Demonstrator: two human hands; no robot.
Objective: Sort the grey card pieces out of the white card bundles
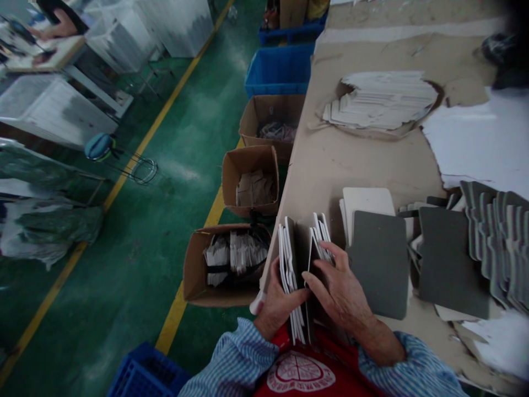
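Near the table's front left edge, my left hand [283,303] is wrapped round a stack of thin panels [288,259], white on their edges with a dark grey face, standing on edge. My right hand [341,284] grips a second bundle of similar panels [320,234] just to the right, thumb and fingers on its near side. The two bundles lean apart with a narrow gap between them. Close to my right hand lies a flat dark grey panel [378,264] with rounded corners, partly over a pale panel [367,201].
More grey panels [496,237] are fanned along the right of the table [351,165]. Farther back sits a pile of white sheets [384,102]. Cardboard boxes [194,264] and a blue bin [276,69] line the table's left side. A blue crate [146,372] stands below left.
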